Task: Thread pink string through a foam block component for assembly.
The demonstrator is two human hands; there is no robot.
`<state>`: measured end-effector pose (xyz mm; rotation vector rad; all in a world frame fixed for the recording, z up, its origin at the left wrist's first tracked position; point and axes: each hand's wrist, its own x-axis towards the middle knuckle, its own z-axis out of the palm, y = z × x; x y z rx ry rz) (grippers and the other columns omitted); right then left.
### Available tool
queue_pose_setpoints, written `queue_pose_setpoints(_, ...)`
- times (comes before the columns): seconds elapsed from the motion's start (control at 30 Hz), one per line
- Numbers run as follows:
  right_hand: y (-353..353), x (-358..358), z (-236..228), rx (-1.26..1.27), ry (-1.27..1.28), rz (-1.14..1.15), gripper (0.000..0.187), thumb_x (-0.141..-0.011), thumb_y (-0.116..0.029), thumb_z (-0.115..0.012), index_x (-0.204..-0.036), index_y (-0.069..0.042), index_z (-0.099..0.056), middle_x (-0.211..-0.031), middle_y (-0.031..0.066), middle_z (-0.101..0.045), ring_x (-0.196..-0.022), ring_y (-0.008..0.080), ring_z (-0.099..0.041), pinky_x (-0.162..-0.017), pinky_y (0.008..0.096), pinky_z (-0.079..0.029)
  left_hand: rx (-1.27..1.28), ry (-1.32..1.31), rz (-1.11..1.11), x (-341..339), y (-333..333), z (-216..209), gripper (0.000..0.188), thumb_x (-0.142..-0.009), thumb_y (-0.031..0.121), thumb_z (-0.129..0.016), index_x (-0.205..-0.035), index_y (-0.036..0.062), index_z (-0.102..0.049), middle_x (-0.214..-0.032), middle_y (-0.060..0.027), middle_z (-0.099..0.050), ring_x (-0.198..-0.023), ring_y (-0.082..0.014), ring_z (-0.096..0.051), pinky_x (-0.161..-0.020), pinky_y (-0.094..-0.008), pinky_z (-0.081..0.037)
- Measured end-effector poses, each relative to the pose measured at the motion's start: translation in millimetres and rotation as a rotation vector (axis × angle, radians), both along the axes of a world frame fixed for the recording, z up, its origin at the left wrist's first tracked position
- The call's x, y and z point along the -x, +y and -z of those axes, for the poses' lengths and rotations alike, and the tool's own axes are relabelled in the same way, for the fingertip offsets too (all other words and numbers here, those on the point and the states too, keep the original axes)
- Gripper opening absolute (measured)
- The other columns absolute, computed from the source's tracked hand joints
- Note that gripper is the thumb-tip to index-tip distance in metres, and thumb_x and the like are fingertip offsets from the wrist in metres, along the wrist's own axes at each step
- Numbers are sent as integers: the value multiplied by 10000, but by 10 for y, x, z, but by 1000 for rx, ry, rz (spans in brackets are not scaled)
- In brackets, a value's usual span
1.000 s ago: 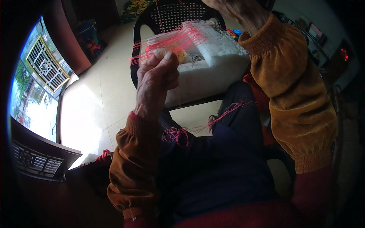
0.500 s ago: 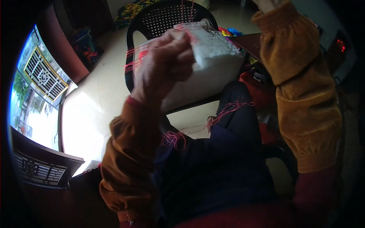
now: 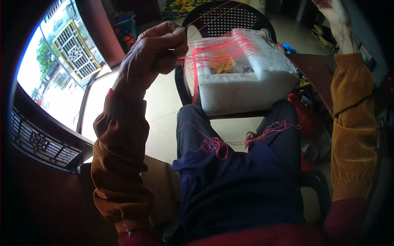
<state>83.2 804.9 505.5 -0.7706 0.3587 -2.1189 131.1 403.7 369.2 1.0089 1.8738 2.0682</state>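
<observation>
My left hand (image 3: pixel 158 51) is raised at the left of a white foam box (image 3: pixel 242 96), its fingers pinched on red thread (image 3: pixel 205 15). Two strands slant from these fingers up and right past the top edge. Many red threads (image 3: pixel 221 48) lie side by side across the box's top, some bunched down its left wall. My right hand (image 3: pixel 330 10) is raised at the upper right; the top edge cuts off its fingers, so what they hold is hidden. Loose tangles of pinkish-red thread (image 3: pixel 215 146) rest across my lap and thighs.
A black plastic chair (image 3: pixel 230 18) with a perforated back carries the foam box. At its right stands a brown board (image 3: pixel 314 71), beside red and colourful bags. An open doorway with a metal grille (image 3: pixel 76 51) lies left. Slippers (image 3: pixel 322 35) are on the floor far right.
The view has shifted, bringing the whole foam box into sight. My left hand has moved left, off the box's front, still pinched. My right hand has moved further right.
</observation>
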Motion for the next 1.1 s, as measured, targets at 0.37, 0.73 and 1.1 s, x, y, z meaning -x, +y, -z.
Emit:
queue_pose_setpoints(0.37, -393, -378, 60, -341, 328, 1090, 310, -974, -217, -320, -850, 6, -496, -703, 87, -519, -471, 113, -421, -426, 235, -387, 242, 317, -151, -23, -581, -237, 129, -927, 209, -508, -877, 90, -522, -631, 38, -427, -445, -2, -331, -400, -171, -259)
queue_pose_setpoints(0.73, 956, -89, 127, -831, 949, 1622, 404, -889, -76, -449, -1281, 15, -414, -904, 11, -434, -922, 66, -462, -869, 187, -349, 249, 197, -261, -130, -931, -148, 176, -937, 267, -485, -838, 122, -493, -554, 66, -314, -441, -8, -268, -390, -179, -207)
queue_pose_setpoints(1.1, 1711, -159, 496, -668, 586, 1750, 308, -906, -150, -518, -1167, 14, -521, -728, -7, -446, -642, 71, -402, -647, 176, -365, 296, 201, -234, 49, -1164, 25, 100, -866, 167, -565, -834, 73, -550, -607, 29, -428, -446, -10, -344, -384, -181, -251)
